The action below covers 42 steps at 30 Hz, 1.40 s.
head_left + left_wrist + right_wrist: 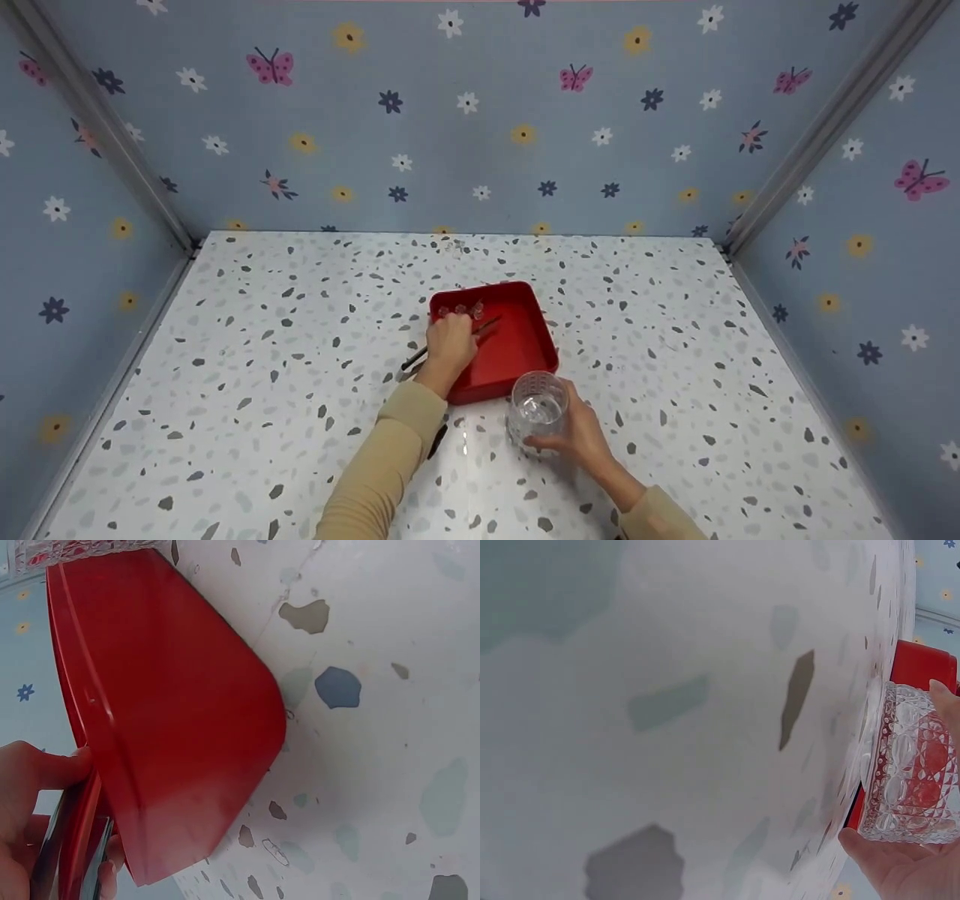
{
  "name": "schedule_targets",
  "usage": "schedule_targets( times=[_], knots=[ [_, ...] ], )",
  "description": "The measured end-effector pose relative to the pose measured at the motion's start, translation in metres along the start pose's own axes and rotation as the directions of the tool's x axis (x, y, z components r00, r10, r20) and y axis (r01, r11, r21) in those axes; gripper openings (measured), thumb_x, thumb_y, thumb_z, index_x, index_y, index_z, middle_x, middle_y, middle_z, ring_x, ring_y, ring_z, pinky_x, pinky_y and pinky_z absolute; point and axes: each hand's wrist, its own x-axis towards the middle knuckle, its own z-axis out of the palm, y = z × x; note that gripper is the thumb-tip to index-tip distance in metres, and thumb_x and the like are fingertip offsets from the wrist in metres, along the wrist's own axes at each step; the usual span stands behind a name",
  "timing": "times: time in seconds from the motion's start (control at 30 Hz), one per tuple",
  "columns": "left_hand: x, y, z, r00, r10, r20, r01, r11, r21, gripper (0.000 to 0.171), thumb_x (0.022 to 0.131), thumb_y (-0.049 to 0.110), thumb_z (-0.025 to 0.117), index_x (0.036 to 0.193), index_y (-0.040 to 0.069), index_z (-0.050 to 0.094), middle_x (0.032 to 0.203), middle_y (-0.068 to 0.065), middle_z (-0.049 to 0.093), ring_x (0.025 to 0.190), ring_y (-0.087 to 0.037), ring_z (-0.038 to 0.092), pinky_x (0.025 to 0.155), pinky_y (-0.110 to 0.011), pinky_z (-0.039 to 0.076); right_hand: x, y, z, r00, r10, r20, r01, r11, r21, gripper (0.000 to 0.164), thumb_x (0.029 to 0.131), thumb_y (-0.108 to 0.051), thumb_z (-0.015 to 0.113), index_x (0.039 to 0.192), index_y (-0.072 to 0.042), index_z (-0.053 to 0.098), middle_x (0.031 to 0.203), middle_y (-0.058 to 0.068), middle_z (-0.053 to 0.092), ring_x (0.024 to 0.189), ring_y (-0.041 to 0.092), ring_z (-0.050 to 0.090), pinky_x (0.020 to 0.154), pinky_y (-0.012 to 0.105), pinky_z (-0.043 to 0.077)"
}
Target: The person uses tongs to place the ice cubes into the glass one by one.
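A square red tray (pixel 517 352) lies at the middle of the table, with several small clear cubes (pixel 460 309) by its far left corner. At its left side my left hand (pixel 451 341) grips slim metal tongs (pixel 487 327); their dark-ended part sticks out past the left rim. In the left wrist view the fingers pinch the silver arms of the tongs (pixel 51 840) close to the red wall. By the tray's near right corner, my right hand (pixel 581 431) holds a clear patterned glass (pixel 536 409), thumb on the near side. The right wrist view shows the cut-glass wall (pixel 911 765) between thumb and fingers.
A black object (pixel 437 441) lies partly hidden beneath the left sleeve. The speckled white table (pixel 300 390) spreads around the tray. Blue flowered panels (pixel 465 127) close off the back and both sides.
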Motion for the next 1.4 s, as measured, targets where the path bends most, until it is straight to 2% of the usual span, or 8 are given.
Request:
schedule_targets(
  times=[0.27, 0.5, 0.63, 1.17, 1.4],
  knots=[
    [0.0036, 0.0000, 0.0009, 1.000, 0.007, 0.018, -0.007, 1.000, 0.003, 0.017, 0.076, 0.020, 0.067, 0.083, 0.004, 0.067, 0.081, -0.012, 0.064, 0.072, -0.030, 0.062, 0.061, -0.041, 0.048, -0.0002, 0.0000, 0.0000, 1.000, -0.003, 0.000, 0.003, 1.000, 0.003, 0.093, 0.047, -0.031, 0.085, 0.123, -0.008, 0.038, 0.116, 0.012, 0.055, 0.106, 0.029, 0.051, 0.087, 0.044, 0.039],
    [0.0042, 0.0006, 0.0012, 0.999, 0.034, -0.030, -0.033, 0.999, 0.034, 0.009, 0.075, 0.012, 0.063, 0.077, 0.004, 0.066, 0.076, -0.011, 0.064, 0.068, -0.029, 0.062, 0.058, -0.039, 0.048, -0.0005, -0.0012, 0.0003, 1.000, 0.003, -0.008, -0.003, 1.000, 0.004, 0.093, 0.046, -0.027, 0.086, 0.123, -0.008, 0.038, 0.113, 0.011, 0.056, 0.103, 0.028, 0.053, 0.084, 0.043, 0.040],
    [0.0055, 0.0002, 0.0023, 0.999, 0.034, -0.028, -0.033, 0.998, 0.048, 0.007, 0.075, 0.009, 0.061, 0.077, 0.005, 0.066, 0.076, -0.011, 0.064, 0.067, -0.027, 0.062, 0.058, -0.039, 0.048, -0.0005, -0.0008, 0.0004, 1.000, 0.003, -0.006, -0.003, 1.000, 0.009, 0.093, 0.046, -0.027, 0.086, 0.124, -0.009, 0.038, 0.113, 0.011, 0.056, 0.103, 0.028, 0.053, 0.085, 0.043, 0.040],
    [0.0067, -0.0020, 0.0062, 0.998, 0.039, -0.055, -0.036, 0.998, 0.056, 0.007, 0.076, 0.004, 0.060, 0.080, 0.003, 0.066, 0.076, -0.012, 0.064, 0.067, -0.028, 0.062, 0.056, -0.038, 0.049, -0.0004, 0.0013, 0.0005, 1.000, -0.004, -0.005, 0.004, 1.000, 0.021, 0.093, 0.047, -0.030, 0.086, 0.124, -0.009, 0.038, 0.114, 0.011, 0.056, 0.105, 0.029, 0.052, 0.086, 0.044, 0.039],
    [0.0059, -0.0010, 0.0062, 0.992, 0.065, -0.111, -0.055, 0.994, 0.089, 0.015, 0.081, 0.002, 0.052, 0.076, 0.003, 0.066, 0.072, -0.012, 0.063, 0.064, -0.027, 0.062, 0.052, -0.037, 0.048, -0.0002, 0.0000, 0.0005, 1.000, 0.012, -0.002, -0.012, 1.000, 0.016, 0.093, 0.047, -0.030, 0.086, 0.124, -0.009, 0.038, 0.115, 0.010, 0.055, 0.106, 0.028, 0.051, 0.086, 0.043, 0.039]
  ],
)
